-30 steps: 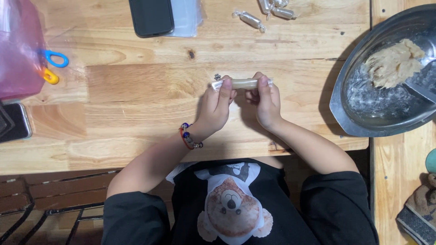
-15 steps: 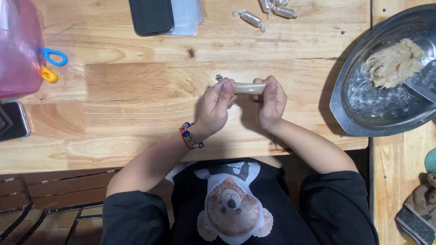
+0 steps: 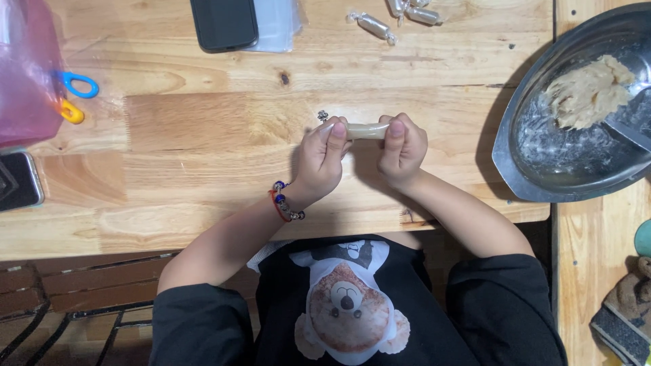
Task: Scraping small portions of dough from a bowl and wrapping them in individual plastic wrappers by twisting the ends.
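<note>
Both my hands hold a short pale roll (image 3: 367,130) in clear wrapping, just above the wooden table (image 3: 203,135). My left hand (image 3: 324,159), with a beaded bracelet at the wrist, pinches the roll's left end, where a small twisted tail of wrapper sticks out. My right hand (image 3: 404,150) is closed over the right end, which is hidden under its fingers.
A metal tray (image 3: 542,166) with a lump of beige dough (image 3: 586,91) lies at the right. Wrapped rolls (image 3: 371,26) lie at the far edge, beside a dark phone (image 3: 224,24) on clear sheets. A pink bag (image 3: 27,74) and scissors handles (image 3: 78,87) are at the left.
My right hand has curled further over the roll's right end. My left fingers have shifted on the left end. The roll stays in about the same place.
</note>
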